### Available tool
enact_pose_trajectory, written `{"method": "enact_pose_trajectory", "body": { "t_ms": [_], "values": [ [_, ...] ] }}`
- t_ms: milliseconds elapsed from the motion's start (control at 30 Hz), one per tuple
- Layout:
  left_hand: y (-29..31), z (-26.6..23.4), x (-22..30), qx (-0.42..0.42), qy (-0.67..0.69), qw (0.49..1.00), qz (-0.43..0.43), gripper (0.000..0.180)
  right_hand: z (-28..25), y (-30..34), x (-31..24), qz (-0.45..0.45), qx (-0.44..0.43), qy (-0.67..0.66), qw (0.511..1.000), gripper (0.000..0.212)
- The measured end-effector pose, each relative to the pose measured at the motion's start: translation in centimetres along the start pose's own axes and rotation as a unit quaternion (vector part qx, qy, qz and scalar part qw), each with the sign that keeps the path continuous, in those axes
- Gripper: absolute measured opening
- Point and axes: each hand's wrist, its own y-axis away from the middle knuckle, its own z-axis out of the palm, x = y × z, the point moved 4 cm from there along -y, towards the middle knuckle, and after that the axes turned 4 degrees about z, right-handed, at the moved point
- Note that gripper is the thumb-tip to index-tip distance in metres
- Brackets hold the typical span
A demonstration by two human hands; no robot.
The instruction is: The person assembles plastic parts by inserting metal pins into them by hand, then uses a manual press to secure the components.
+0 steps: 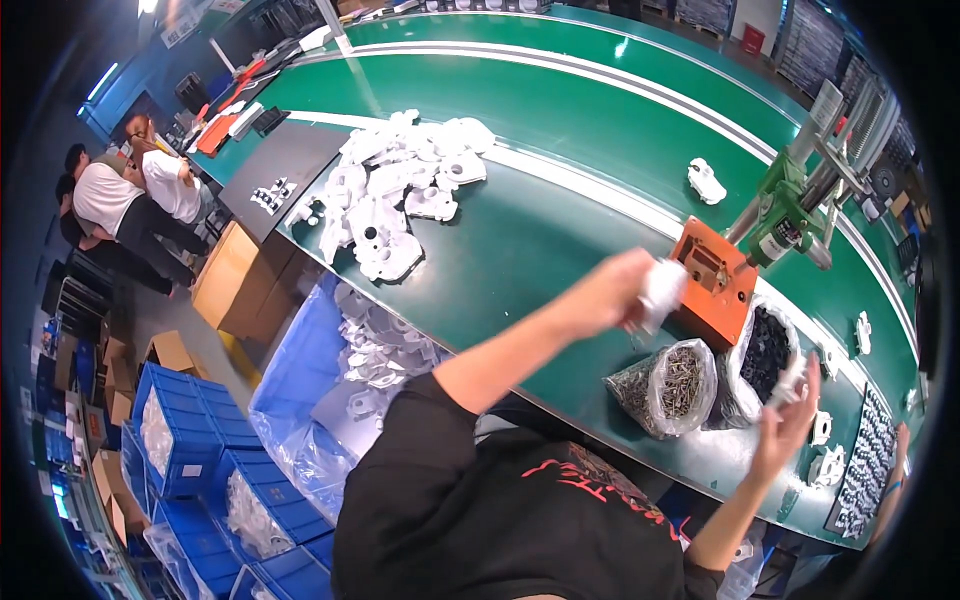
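My left hand (627,280) is closed around a white plastic part (663,288), blurred by motion, at the near side of an orange fixture block (712,270). Beside the block rises a green hand press (785,215) with metal columns. My right hand (783,428) is raised at the near edge of the bench, its fingers around a small whitish piece (789,388) that is too blurred to name. Between my hands stand an open clear bag of metal screws (684,385) and a white bag of black small parts (765,350).
White plastic parts (390,200) lie heaped at the bench's left, beside a grey board (275,165). One white part (706,181) rests on the green conveyor (590,90). A tray of small parts (866,460) sits far right, by another person's arm (893,485). Blue crates (190,430) stand lower left.
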Motion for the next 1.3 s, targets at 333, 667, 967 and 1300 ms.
{"method": "enact_pose_trajectory", "body": {
  "t_ms": [333, 667, 967, 1300],
  "values": [
    [1.9, 10.0, -2.2, -0.106, 0.154, 0.982, -0.027, 0.026, 8.0, 2.9, -4.0, -0.010, -0.049, -0.024, 0.998, 0.072],
    [3.7, 11.0, -3.3, -0.027, 0.230, 0.969, 0.085, 0.052, 7.5, 1.5, -3.1, 0.105, 0.063, -0.141, 0.982, 0.082],
    [1.8, 9.3, -2.7, 0.094, 0.022, 0.992, 0.081, 0.030, 7.7, 1.5, -3.6, -0.031, -0.052, -0.030, 0.998, 0.085],
    [-9.6, 4.5, -3.1, -0.072, -0.681, 0.686, 0.246, 0.016, 1.2, -0.7, 8.3, 0.178, -0.040, 0.279, 0.943, 0.016]
  ]
}}
